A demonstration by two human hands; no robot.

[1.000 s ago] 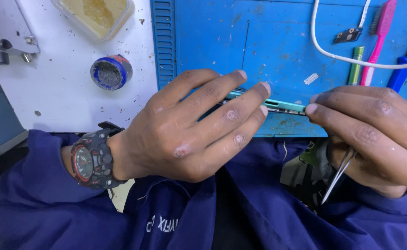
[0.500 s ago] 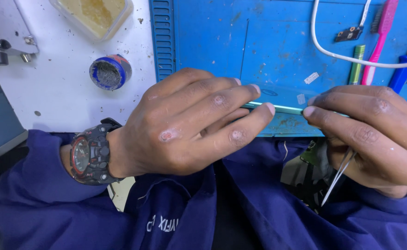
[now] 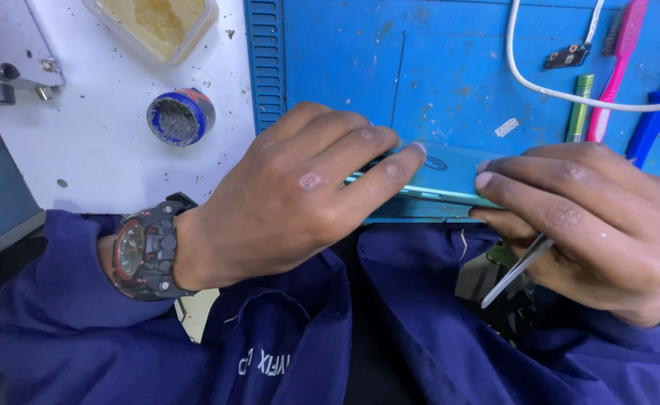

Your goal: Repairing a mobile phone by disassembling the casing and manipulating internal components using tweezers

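My left hand [image 3: 300, 195] and my right hand [image 3: 585, 225] both grip a thin, flat teal device [image 3: 450, 176], like a phone, held between them over the near edge of a blue work mat [image 3: 345, 60]. The left fingers wrap over its left end; the right fingers cover its right end. Metal tweezers [image 3: 517, 268] also stick out downward from under my right palm. A black and red wristwatch [image 3: 146, 251] sits on my left wrist, and both arms wear dark blue sleeves.
On the white bench at left stand a round blue tin of metal wool [image 3: 181, 116] and a clear tub of yellowish paste [image 3: 153, 22]. A white cable [image 3: 555, 90], a pink toothbrush [image 3: 619, 52], a green pen [image 3: 579, 112] and a small circuit piece [image 3: 566, 56] lie on the mat.
The teal device has tilted from edge-on to showing its flat face. My left fingers have curled further over its left end. The right hand barely moved.
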